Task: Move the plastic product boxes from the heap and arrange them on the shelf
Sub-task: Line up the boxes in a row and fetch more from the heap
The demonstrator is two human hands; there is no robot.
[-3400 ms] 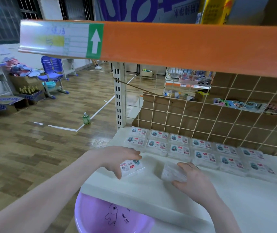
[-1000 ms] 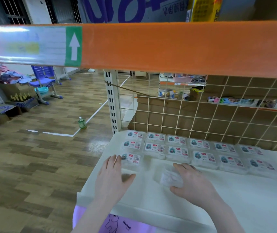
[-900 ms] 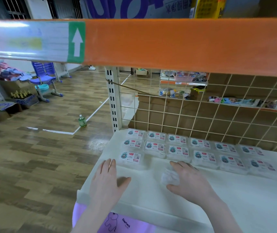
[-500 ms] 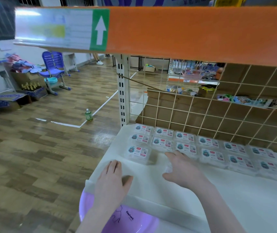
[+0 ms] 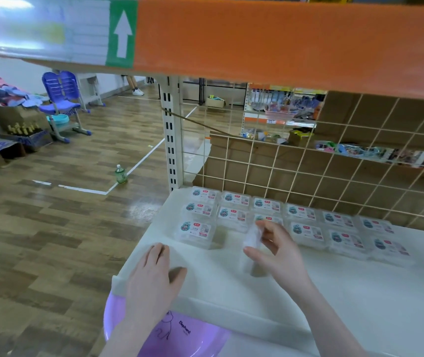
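Several clear plastic product boxes with blue and red labels lie in two rows (image 5: 306,231) at the back of the white shelf (image 5: 360,292). One more box (image 5: 196,231) starts a third row at the left. My right hand (image 5: 275,249) pinches a clear box (image 5: 251,237), tilted up on edge, just above the shelf beside that front-left box. My left hand (image 5: 154,276) rests flat on the shelf near its front left corner, fingers straight, holding nothing.
A purple plastic basin (image 5: 180,336) sits below the shelf's front edge. An orange shelf rail (image 5: 283,39) hangs overhead. A wire grid (image 5: 321,163) backs the shelf, with a slotted upright post (image 5: 171,135) at its left. On the floor stand a green bottle (image 5: 121,173) and a blue chair (image 5: 63,104).
My right hand has lifted its box off the shelf surface and tipped it up on edge. My left hand let go of the front-left box earlier and has stayed flat near the shelf's edge.
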